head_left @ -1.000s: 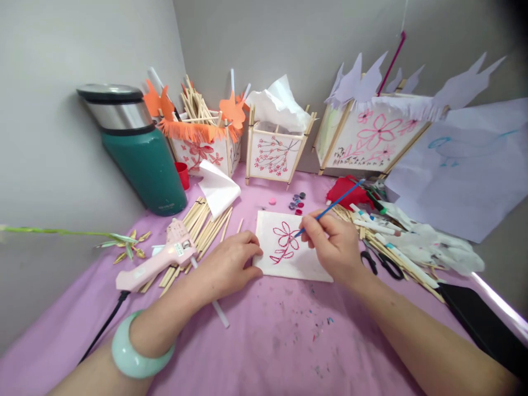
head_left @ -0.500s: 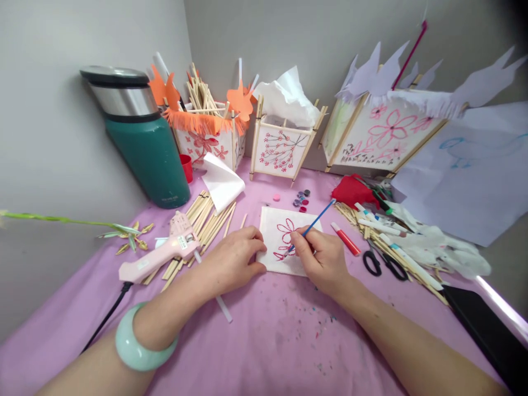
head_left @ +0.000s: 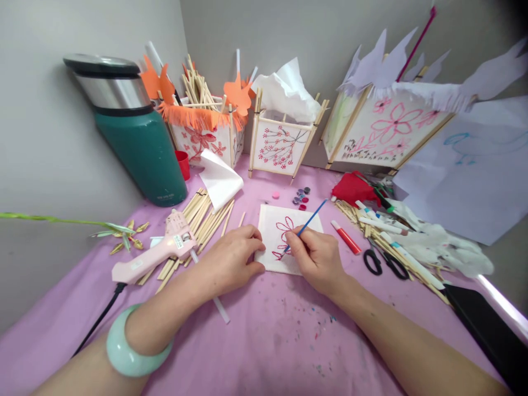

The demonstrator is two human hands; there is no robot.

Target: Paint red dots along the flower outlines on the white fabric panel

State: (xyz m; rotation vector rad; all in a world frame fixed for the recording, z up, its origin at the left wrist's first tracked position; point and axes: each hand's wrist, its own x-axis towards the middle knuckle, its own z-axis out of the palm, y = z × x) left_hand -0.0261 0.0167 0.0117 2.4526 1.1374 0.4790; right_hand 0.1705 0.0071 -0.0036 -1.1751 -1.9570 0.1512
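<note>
Between a pinched thumb and fingers, my right hand (head_left: pixel 319 258) grips a thin blue paintbrush (head_left: pixel 310 220). Its tip rests at the lower red marks on a square white panel (head_left: pixel 269 220). A flower outline in dark red (head_left: pixel 285 223) is painted on that panel, partly covered by my right hand. At the panel's left edge, the curled fingers and thumb of my left hand (head_left: pixel 237 258) press and hold it against the cloth. Under my left wrist passes a translucent glue stick (head_left: pixel 221 309), which runs from a pink hot glue gun (head_left: pixel 165 250).
Bamboo sticks (head_left: pixel 210 220) and a green bottle (head_left: pixel 138 148) stand left. Decorated lanterns (head_left: pixel 280 146) line the back. Small paint pots (head_left: pixel 303 195), a red tube (head_left: pixel 345 237), black-handled scissors (head_left: pixel 383 261) and a black phone-like slab (head_left: pixel 482 324) lie beyond the panel and right.
The brush and my right hand have shifted slightly left, with the tip still at the lower marks. My left hand stays on the panel's edge. The whole view has moved a little.
</note>
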